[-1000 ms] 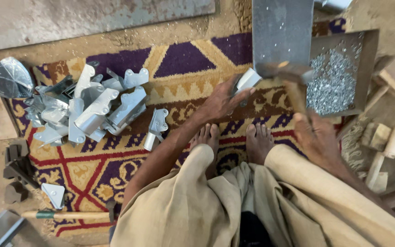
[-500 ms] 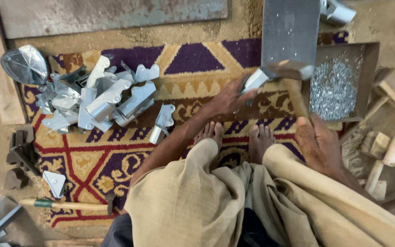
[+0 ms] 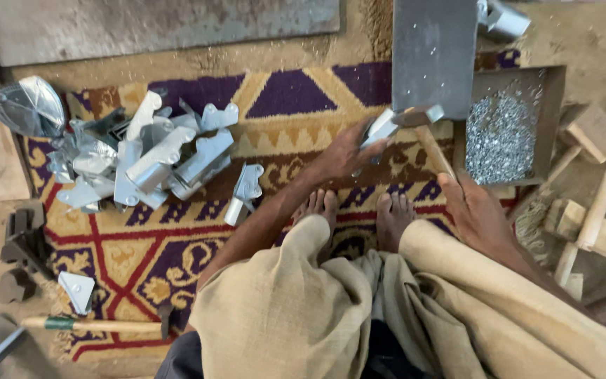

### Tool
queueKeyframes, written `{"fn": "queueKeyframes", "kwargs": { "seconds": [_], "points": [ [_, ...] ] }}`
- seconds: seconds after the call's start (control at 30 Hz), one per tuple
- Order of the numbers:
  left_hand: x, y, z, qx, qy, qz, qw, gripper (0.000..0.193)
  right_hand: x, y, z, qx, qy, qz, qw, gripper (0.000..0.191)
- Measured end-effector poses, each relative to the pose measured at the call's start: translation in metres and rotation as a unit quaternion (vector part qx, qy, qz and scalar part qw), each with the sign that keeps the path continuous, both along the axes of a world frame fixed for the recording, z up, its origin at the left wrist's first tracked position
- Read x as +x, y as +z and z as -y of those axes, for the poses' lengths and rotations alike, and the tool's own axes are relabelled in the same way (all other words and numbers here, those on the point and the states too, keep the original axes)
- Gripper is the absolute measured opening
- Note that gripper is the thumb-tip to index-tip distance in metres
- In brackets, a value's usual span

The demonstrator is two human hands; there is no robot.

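While the person squats barefoot on a patterned rug [image 3: 177,260], the left hand [image 3: 345,151] is closed round a small bent metal part [image 3: 380,128], pressing it against the near edge of a grey steel block [image 3: 433,56], which seems to serve as an anvil. Right hand [image 3: 482,214] is wrapped round the wooden handle of a hammer [image 3: 422,119]; its head sits just over the part, so the grip reads as steadying one piece while striking with the other. Tray [image 3: 552,119] of small bright rivets or scraps lies just right of the block, within easy reach. Pile of like parts [image 3: 149,158] is heaped to the left, well apart. Wooden mallets [image 3: 597,203] lie at far right; a second hammer [image 3: 92,325] at lower left. Floor is bare dusty earth [image 3: 289,56], with a metal sheet [image 3: 163,24] along the top edge.
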State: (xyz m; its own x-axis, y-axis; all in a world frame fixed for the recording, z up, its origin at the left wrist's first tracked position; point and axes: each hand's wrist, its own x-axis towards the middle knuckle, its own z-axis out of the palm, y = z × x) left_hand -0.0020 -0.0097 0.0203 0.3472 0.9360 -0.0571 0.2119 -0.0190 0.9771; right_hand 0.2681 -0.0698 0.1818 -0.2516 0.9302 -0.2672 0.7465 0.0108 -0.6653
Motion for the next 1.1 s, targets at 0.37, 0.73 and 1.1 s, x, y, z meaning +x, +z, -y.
{"fn": "queueKeyframes", "kwargs": {
  "seconds": [0.37, 0.73, 1.1],
  "points": [
    [0.002, 0.004, 0.005, -0.094, -0.014, -0.031, 0.995, 0.076, 0.006, -0.01, -0.005, 0.076, -0.013, 0.109, 0.991, 0.039],
    [0.001, 0.013, -0.004, -0.14, 0.002, -0.03, 0.99, 0.074, 0.011, 0.032, -0.009, -0.116, -0.197, -0.27, 0.935, 0.034],
    [0.0, -0.01, -0.007, -0.019, 0.016, -0.017, 1.0, 0.08, 0.024, -0.046, -0.011, -0.187, -0.178, -0.062, 0.964, 0.04]
  ]
}}
